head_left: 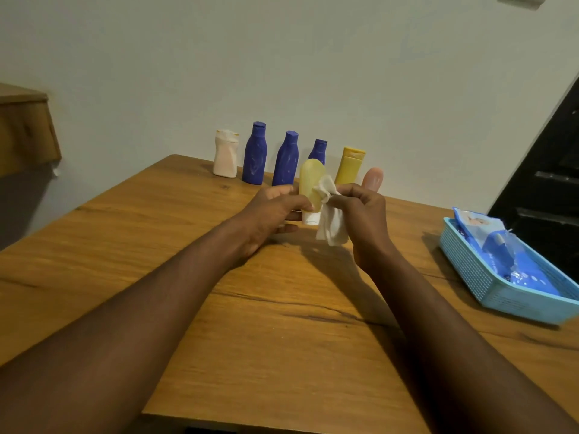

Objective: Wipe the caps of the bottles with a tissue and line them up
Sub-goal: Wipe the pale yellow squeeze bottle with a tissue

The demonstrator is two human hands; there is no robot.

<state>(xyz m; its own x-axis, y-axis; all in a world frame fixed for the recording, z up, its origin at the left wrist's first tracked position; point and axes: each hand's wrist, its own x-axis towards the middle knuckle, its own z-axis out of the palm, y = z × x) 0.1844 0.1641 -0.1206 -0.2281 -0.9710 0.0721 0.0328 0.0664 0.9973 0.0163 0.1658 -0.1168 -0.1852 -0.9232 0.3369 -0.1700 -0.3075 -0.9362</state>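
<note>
My left hand (275, 208) grips a pale yellow tube (311, 180) above the table, its white cap (310, 218) pointing down toward me. My right hand (363, 211) pinches a crumpled white tissue (330, 225) against the tube's side, just above the cap. Behind them a row stands by the wall: a white bottle (225, 155), two tall blue bottles (255, 155) (285, 159), a smaller blue bottle (319, 150) partly hidden by the tube, and a yellow tube (349, 166). A pink tube (372, 178) peeks out behind my right hand.
A light blue plastic basket (470, 267) holding a blue wipes packet (501, 252) sits at the right edge of the wooden table (250, 324). A wooden cabinet (25, 133) hangs at the left, and a dark door is at the far right.
</note>
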